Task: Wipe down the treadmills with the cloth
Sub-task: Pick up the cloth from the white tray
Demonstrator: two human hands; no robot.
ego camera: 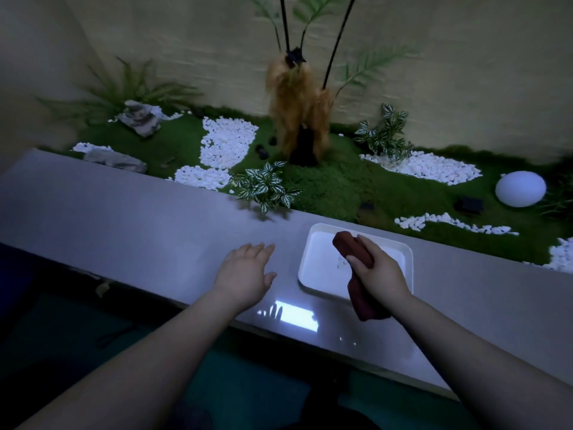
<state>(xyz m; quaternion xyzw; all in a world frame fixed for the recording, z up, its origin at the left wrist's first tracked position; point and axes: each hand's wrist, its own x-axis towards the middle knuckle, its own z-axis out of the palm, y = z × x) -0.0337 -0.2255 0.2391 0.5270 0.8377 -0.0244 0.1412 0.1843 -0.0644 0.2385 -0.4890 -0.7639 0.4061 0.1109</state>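
Right hand [379, 268] grips dark-red cloth [356, 252] over white tray [406, 252], possibly wet; left hand [248, 274] spread above ledge [124, 218].

Soft matt cloth [356, 252] — smooth white plastic tray [313, 274] — glossy grey ledge [155, 218].

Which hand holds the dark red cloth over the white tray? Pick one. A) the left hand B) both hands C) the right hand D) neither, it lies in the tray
C: the right hand grips the dark red cloth above the white tray, while the left hand hovers open over the grey ledge, holding nothing.
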